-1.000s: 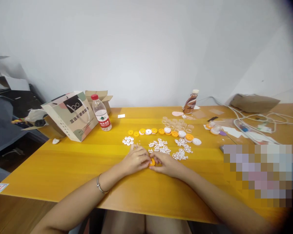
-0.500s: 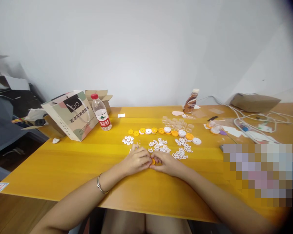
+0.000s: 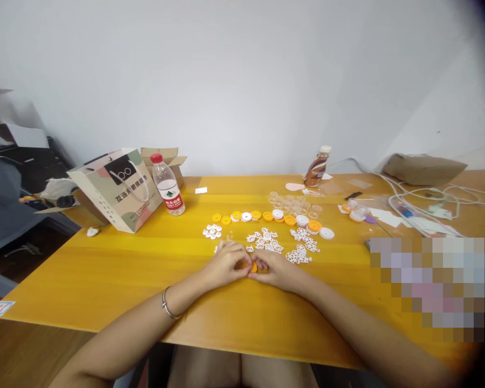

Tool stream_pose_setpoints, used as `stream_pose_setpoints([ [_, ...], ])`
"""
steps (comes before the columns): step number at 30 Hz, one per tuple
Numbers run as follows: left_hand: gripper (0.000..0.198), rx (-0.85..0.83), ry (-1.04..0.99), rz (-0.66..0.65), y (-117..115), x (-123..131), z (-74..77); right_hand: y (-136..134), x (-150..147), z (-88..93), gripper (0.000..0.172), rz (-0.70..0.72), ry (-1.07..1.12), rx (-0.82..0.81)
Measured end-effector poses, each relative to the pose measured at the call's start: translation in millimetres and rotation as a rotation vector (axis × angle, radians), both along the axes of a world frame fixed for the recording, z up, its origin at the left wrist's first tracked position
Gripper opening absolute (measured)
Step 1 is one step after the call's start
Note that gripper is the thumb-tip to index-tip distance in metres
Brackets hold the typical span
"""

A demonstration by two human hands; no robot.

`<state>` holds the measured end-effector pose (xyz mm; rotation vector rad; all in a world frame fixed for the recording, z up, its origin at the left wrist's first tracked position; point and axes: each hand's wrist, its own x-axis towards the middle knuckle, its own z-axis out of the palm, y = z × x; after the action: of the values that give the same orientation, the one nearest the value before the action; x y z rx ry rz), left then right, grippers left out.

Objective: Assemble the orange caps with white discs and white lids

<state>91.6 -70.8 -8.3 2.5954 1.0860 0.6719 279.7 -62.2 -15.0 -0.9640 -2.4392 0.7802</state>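
Observation:
My left hand (image 3: pixel 226 265) and my right hand (image 3: pixel 275 269) rest together on the yellow table (image 3: pixel 105 269), fingertips meeting on a small orange round piece (image 3: pixel 253 267). Both hands are closed in a pinch on it. A metal bangle (image 3: pixel 166 305) sits on my left wrist. Just beyond my fingers lie several white cut-out parts (image 3: pixel 267 241), and behind them a row of orange and white discs (image 3: pixel 267 216). A small cluster of white buttons (image 3: pixel 212 232) lies to the left of the parts.
A paper gift bag (image 3: pixel 115 189), a cardboard box (image 3: pixel 170 157) and a water bottle (image 3: pixel 167 187) stand at the back left. A brown drink bottle (image 3: pixel 317 167), clear cups (image 3: pixel 293 202), white cables (image 3: pixel 424 199) and a brown parcel (image 3: pixel 422 168) lie at the back right.
My hands stay pinched on the orange piece; the fingers shifted slightly and the view drifted up a little.

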Motion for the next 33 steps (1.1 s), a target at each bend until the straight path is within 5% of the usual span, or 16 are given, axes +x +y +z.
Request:
stream_pose_setpoints([
  [9,0.013,-0.023,0.033,-0.042,2.0,-12.3,8.6,1.1,5.5,5.4,0.031,0.020,0.053,0.096],
  [20,0.018,0.040,0.118,-0.164,5.6,-22.2,10.3,5.9,7.0,0.4,0.013,0.101,0.085,0.156],
  [33,0.023,0.408,0.321,-0.199,-4.5,-15.0,10.8,-3.2,3.3,0.4,0.022,0.079,-0.104,0.388],
])
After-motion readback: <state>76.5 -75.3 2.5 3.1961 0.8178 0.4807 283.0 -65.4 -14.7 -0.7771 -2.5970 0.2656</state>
